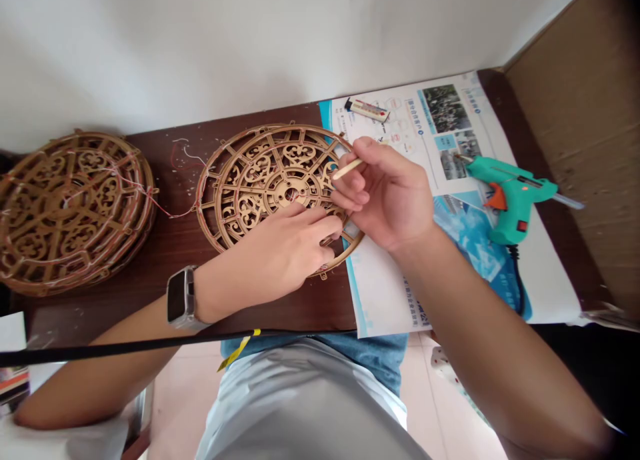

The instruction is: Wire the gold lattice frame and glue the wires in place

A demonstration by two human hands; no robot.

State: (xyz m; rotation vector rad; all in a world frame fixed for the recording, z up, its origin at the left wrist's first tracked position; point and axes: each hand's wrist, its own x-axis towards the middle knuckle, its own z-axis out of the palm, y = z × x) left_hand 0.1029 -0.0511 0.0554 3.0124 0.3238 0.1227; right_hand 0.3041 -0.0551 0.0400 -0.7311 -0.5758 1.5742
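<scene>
A round openwork wooden panel [240,210] with scrollwork and thin red and white wires lies flat on the table. Across its near right part rests my left hand [297,243], a watch on the wrist. Its fingers are curled down at the panel, and whatever they pinch is hidden. Just to the right, my right hand [387,187] is raised over the panel's right edge, palm turned up. A short, thin wooden stick [349,169] is held between its thumb and fingers, the blunt end pointing left.
Several similar panels form a stack [75,213] at the left, wired to the middle one. A green hot glue gun [517,193] lies on a printed sheet [400,273] at the right, near a lighter-like white object [367,110]. A cardboard wall [585,127] borders the right side.
</scene>
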